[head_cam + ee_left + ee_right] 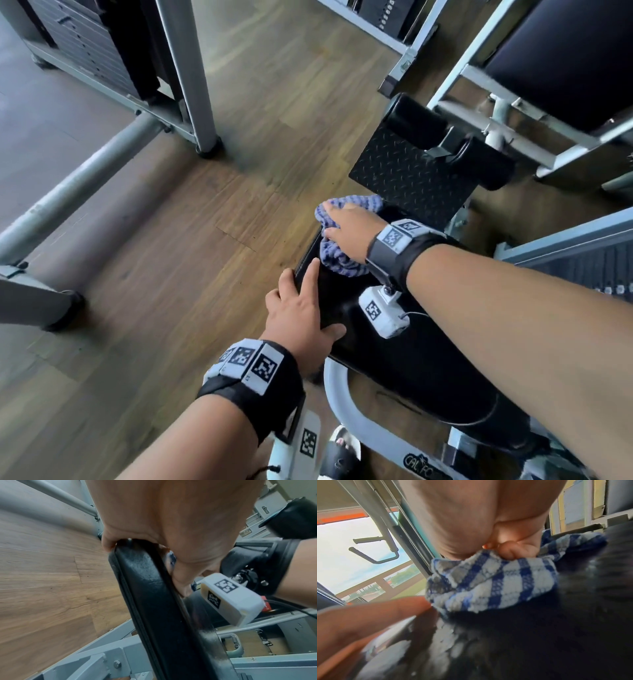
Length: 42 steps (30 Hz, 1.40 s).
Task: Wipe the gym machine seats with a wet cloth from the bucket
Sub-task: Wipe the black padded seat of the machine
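The black padded seat (394, 363) runs from the lower right toward the middle of the head view. At its far end lies a bunched blue-and-white checked cloth (339, 263). My right hand (346, 226) presses down on it. In the right wrist view a curled finger pinches a fold of the cloth (496, 582) against the dark seat (539, 635). My left hand (301, 308) holds the seat's left edge, with the thumb and straight index finger on top and the other fingers hooked over the side. The left wrist view shows that hand (171, 520) wrapped over the pad edge (154, 595). No bucket is in view.
Beyond the seat are a black diamond-pattern footplate (411, 171) and a black roller pad (418, 120). Another machine's dark pad (575, 58) stands at the upper right. A weight stack (89, 44) and grey frame tubes (85, 185) stand on the wooden floor (205, 240) to the left.
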### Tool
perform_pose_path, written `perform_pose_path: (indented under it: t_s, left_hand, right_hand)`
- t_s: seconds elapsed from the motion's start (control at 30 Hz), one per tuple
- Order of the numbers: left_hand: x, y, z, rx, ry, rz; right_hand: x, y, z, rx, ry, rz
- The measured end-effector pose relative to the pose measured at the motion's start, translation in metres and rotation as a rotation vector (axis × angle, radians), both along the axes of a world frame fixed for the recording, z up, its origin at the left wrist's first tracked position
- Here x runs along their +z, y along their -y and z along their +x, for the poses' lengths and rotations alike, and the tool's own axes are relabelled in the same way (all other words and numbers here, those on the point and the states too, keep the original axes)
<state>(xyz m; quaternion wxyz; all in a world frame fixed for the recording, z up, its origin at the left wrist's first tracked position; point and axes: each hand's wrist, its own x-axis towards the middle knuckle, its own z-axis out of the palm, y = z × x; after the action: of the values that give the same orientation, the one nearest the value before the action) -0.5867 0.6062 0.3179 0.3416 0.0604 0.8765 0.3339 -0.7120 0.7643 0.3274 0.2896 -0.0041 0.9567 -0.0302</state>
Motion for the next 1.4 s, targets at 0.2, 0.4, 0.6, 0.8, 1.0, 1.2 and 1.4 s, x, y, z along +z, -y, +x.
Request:
perform_pose_path:
  t_s: [0.2,0.4,0.6,0.8,1.0,1.2,1.4]
  left_hand:
    - [-0.001,-0.001,0.000,0.021,-0.016,-0.012]
    - [-0.004,-0.001,0.002,0.047,-0.030,-0.002]
    - [-0.006,0.000,0.002,0.050,-0.050,0.010]
    - [-0.008,-0.001,0.001,0.054,-0.056,0.008]
    - [-0.010,0.001,0.002,0.069,-0.071,-0.006]
    - [-0.009,0.001,0.001,0.065,-0.087,-0.024]
    - [-0.009,0.000,0.002,0.069,-0.091,-0.023]
  right_hand:
    - [-0.014,-0.098,0.039,-0.258,-0.016,0.079]
    - [-0.002,-0.176,0.126,-0.560,-0.093,0.183]
    - [-0.004,-0.159,0.122,-0.410,-0.284,0.272]
    - [-0.040,-0.167,0.108,-0.335,-0.068,0.281]
    - [-0.026,-0.053,0.070,-0.356,-0.160,0.080]
    - [-0.025,-0.078,0.112,-0.240,-0.105,-0.022]
    - [-0.017,-0.175,0.197,-0.510,-0.068,0.078]
